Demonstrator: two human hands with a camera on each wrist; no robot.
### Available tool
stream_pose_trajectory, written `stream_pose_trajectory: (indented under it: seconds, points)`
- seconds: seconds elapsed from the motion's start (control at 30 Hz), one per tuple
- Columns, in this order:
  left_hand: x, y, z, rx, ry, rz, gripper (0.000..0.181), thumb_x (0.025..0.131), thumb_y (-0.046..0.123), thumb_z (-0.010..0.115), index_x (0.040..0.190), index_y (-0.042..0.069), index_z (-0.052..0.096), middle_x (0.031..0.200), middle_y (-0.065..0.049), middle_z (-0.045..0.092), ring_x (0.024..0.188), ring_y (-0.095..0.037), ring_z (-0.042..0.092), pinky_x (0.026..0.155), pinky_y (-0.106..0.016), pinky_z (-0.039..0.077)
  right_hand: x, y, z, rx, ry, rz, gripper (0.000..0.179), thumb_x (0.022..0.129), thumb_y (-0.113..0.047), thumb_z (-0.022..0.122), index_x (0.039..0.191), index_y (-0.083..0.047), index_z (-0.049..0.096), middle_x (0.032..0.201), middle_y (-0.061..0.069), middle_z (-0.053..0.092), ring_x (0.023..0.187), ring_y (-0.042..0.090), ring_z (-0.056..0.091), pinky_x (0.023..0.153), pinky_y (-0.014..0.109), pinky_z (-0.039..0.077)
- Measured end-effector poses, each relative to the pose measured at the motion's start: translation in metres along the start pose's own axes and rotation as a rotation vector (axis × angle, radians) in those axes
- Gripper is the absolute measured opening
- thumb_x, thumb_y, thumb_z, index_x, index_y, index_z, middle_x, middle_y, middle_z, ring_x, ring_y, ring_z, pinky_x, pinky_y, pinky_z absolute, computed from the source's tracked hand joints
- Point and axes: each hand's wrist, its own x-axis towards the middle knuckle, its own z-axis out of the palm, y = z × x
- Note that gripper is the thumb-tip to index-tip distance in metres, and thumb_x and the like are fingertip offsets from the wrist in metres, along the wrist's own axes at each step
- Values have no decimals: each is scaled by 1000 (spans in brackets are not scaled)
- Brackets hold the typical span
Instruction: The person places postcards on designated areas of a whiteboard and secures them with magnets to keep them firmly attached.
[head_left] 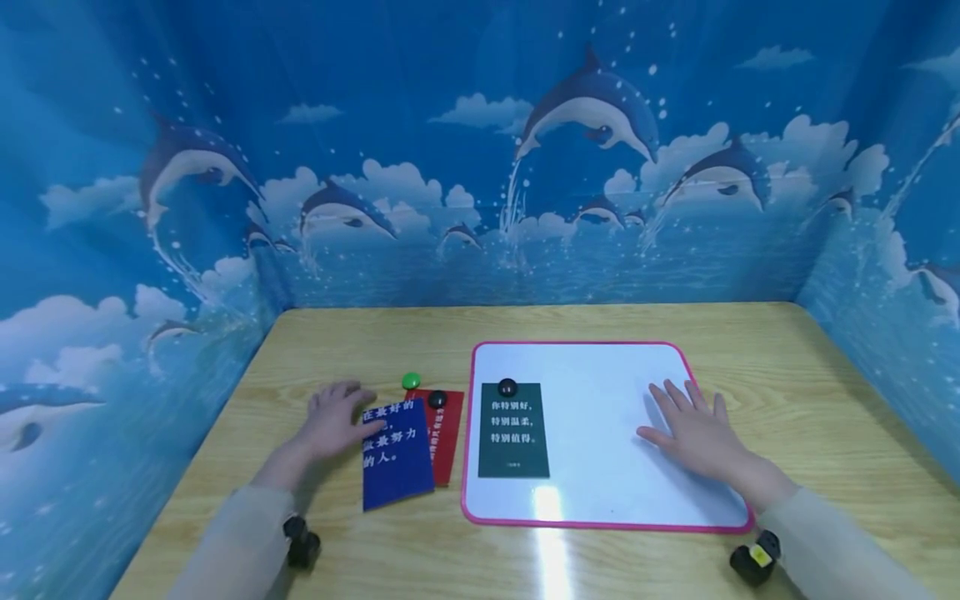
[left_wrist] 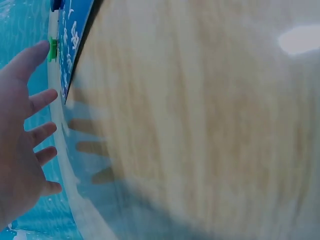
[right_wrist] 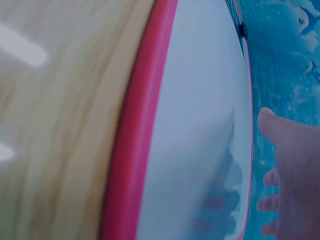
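Note:
My left hand (head_left: 330,423) hovers beside a blue card (head_left: 399,467) with white writing, its thumb overlapping the card's left edge in the head view. In the left wrist view the fingers (left_wrist: 42,134) are spread and hold nothing. The blue card partly covers a red card (head_left: 447,442) that has a black round magnet (head_left: 437,399) at its top. Over the right part of a pink-rimmed whiteboard (head_left: 592,433), my right hand (head_left: 697,429) has its fingers spread. A dark green card (head_left: 513,458) lies on the board's left side, a black round magnet (head_left: 507,387) at its top edge.
Behind the red card, a green round magnet (head_left: 411,381) sits on the wooden table (head_left: 360,333). A blue dolphin-print curtain (head_left: 450,125) encloses the back and sides. Black wrist cameras (head_left: 302,543) are strapped to both sleeves.

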Motion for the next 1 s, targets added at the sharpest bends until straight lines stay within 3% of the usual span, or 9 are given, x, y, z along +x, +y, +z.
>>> stream_pose_trajectory:
  seconds: [0.27, 0.47, 0.7, 1.0]
  points:
    - [-4, -3, 2, -19, -33, 12, 82, 72, 55, 71, 133, 5, 48, 144, -28, 32, 132, -50, 23, 106, -71, 8, -18, 41, -3, 35, -27, 101, 83, 90, -56, 47, 141, 6, 30, 141, 37, 26, 126, 63, 16, 94, 80, 4]
    - [-7, -6, 0, 12, -100, 53, 98, 62, 60, 76, 139, 9, 43, 146, -27, 29, 134, -51, 19, 102, -75, 4, -25, 57, -2, 17, -39, 117, 81, 91, -57, 44, 139, 6, 32, 138, 39, 28, 122, 66, 18, 91, 82, 6]
    - [-6, -4, -1, 2, -111, 59, 94, 60, 57, 78, 135, 11, 46, 146, -28, 28, 134, -51, 17, 101, -76, 3, -27, 60, -2, 4, -43, 121, 79, 91, -58, 44, 135, 6, 38, 137, 40, 29, 121, 67, 19, 90, 82, 7]
    - [3, 7, -2, -17, -155, 4, 82, 55, 46, 84, 117, 3, 50, 141, -31, 31, 132, -52, 21, 103, -74, 9, -26, 60, -4, 12, -51, 133, 79, 92, -59, 42, 134, 8, 40, 138, 41, 27, 122, 67, 16, 91, 82, 6]
